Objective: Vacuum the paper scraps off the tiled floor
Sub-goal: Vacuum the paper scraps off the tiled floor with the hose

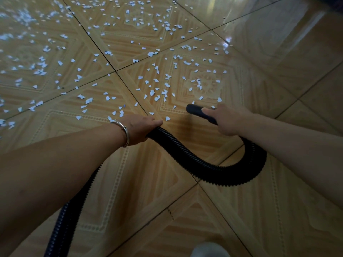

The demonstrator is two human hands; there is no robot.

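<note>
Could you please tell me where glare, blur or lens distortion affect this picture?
Head view: bright glare streaks the glossy tiled floor at upper right; paper scraps at far upper left smear into blur, those near the nozzle are crisp; the wide lens bows the grout lines; the left hand on the hose and right hand on the nozzle look dim but sharp.

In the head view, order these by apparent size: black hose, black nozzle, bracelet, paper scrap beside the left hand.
1. black hose
2. black nozzle and bracelet look alike; the right hand hides part of the nozzle.
3. paper scrap
</note>
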